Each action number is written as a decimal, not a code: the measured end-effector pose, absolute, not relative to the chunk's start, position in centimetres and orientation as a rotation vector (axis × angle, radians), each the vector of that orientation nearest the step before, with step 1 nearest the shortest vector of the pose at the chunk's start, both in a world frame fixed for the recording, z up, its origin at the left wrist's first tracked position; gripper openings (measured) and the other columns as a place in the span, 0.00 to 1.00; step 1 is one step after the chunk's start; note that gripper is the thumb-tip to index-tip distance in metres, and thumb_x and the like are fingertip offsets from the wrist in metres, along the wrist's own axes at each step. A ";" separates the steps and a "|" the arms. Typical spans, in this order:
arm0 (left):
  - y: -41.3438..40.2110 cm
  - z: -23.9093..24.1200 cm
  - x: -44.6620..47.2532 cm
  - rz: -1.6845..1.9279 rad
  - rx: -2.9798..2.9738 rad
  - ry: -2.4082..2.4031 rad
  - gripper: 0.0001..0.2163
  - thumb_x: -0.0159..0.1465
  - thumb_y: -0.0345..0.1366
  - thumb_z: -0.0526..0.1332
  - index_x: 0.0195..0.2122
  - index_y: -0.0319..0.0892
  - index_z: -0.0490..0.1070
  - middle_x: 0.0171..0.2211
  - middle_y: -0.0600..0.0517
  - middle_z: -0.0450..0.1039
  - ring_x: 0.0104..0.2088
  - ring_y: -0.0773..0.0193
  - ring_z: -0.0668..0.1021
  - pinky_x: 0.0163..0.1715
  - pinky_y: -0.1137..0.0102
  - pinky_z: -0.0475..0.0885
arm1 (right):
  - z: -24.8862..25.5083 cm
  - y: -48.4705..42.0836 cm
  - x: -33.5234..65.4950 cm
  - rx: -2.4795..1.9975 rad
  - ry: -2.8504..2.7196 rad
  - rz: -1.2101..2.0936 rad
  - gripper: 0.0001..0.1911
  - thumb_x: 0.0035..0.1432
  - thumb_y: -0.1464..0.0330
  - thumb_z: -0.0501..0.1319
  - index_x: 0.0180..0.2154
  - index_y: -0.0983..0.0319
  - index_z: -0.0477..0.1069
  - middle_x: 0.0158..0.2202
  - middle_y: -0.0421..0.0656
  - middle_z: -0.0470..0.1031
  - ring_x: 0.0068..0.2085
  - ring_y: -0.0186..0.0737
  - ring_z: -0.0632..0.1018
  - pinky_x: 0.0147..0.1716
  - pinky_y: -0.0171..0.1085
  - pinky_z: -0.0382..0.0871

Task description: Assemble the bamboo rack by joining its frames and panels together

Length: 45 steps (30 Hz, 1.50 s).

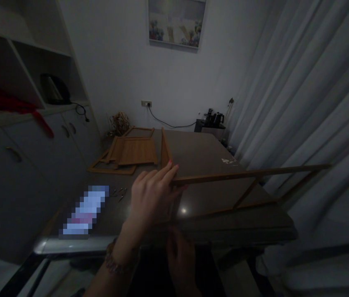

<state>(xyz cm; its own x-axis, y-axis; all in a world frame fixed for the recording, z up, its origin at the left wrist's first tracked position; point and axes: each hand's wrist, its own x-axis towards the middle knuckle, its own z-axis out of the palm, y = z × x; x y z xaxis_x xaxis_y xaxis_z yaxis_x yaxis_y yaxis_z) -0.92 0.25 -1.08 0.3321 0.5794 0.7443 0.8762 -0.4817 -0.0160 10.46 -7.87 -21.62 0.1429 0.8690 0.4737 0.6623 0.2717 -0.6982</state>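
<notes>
A long wooden frame (224, 178) with crossbars stands on its edge on the table and stretches to the right. At its left end, an upright wooden panel (165, 150) meets it and runs toward the back. My left hand (152, 192) is closed over the top of this corner, fingers on the panel and thumb along the frame. Lower down at the table's front edge, my right hand (180, 251) has its fingers curled near the bottom of the same corner. Shadow hides what is between those fingers.
Wooden slatted panels (134, 150) and frames lie stacked at the back left. Several small metal pieces (120, 193) lie beside a lit, blurred-out phone (84, 212). A curtain (323, 103) hangs on the right; cabinets (38, 156) stand left. A dark side table with pots (213, 119) is behind.
</notes>
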 end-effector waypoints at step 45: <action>0.2 -1.0 -0.9 -0.949 -2.187 -1.303 0.22 0.61 0.50 0.60 0.54 0.45 0.69 0.53 0.51 0.74 0.37 0.56 0.81 0.34 0.58 0.71 | -21.1 -7.1 12.2 -1.242 -1.901 0.177 0.14 0.64 0.70 0.55 0.51 0.57 0.69 0.42 0.44 0.78 0.43 0.43 0.78 0.43 0.41 0.71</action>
